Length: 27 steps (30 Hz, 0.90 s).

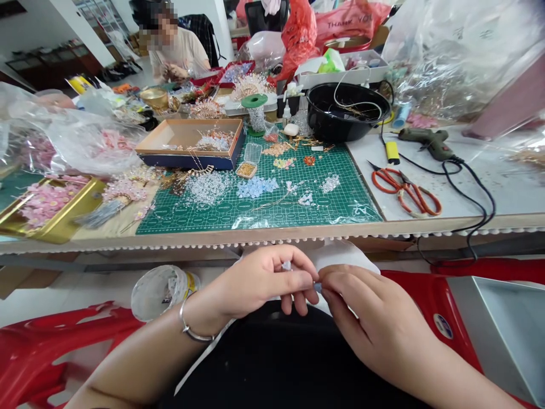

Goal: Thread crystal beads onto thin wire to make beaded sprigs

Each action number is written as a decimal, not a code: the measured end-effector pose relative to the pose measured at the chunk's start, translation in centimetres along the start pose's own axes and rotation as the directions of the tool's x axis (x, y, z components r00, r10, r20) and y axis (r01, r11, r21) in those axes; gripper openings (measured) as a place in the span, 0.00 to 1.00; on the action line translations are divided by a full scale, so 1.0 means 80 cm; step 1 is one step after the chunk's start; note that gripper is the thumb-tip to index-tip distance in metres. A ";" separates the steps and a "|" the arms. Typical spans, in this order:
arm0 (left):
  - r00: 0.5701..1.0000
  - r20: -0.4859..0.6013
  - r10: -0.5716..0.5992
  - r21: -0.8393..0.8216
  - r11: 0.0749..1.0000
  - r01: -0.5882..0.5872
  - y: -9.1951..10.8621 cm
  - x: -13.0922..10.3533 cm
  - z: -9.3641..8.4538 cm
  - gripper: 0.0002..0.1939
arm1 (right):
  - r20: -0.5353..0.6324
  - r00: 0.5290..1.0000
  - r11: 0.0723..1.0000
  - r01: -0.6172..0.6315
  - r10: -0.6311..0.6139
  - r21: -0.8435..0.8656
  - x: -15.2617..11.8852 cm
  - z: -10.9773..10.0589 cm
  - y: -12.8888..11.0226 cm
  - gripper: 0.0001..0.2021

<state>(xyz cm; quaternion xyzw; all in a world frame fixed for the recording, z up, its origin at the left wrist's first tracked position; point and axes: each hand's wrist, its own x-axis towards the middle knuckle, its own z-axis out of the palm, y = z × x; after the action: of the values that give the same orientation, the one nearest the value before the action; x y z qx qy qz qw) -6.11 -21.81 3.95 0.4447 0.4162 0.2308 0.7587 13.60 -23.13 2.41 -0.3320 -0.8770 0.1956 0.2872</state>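
My left hand (272,281), with a silver bracelet at its wrist, is held above my lap just below the table edge. Its thumb and fingers pinch together, and a small translucent piece (286,265) shows inside its curled fingers. Fingertip to fingertip with it, my right hand (370,301) is closed too. A tiny pale blue piece (317,287) shows between the two sets of fingertips, mostly covered. On the green cutting mat (200,218) beyond lie pale blue flower-shaped beads (258,187), clear beads (208,188) and a thin wire sprig (276,199).
Orange-handled scissors (404,190) and a glue gun (430,142) with its cable lie at right. Behind the mat stand a black basin (347,108) and a shallow box (191,159). A gold tin (76,213) holds pink flowers. Across the table sits another person (187,54).
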 end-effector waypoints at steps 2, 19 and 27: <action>0.999 0.031 -0.029 -0.036 0.999 0.030 -0.001 0.003 -0.003 0.08 | -0.010 1.000 1.000 0.000 0.000 -0.024 -0.002 -0.001 0.003 0.09; 0.984 0.112 -0.139 0.000 0.990 0.140 -0.005 0.028 -0.012 0.12 | 0.001 0.974 0.974 -0.225 0.225 0.024 -0.012 -0.015 0.015 0.07; 0.978 0.121 -0.167 -0.013 0.985 0.170 -0.006 0.032 -0.014 0.13 | -0.002 0.988 0.988 -0.151 0.151 -0.015 -0.005 -0.019 0.016 0.07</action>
<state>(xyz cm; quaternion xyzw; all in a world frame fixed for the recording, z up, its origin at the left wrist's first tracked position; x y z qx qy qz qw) -5.65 -19.72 2.16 0.4119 0.4036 0.1435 0.8043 15.43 -22.27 2.72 -0.3998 -0.8507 0.2099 0.2692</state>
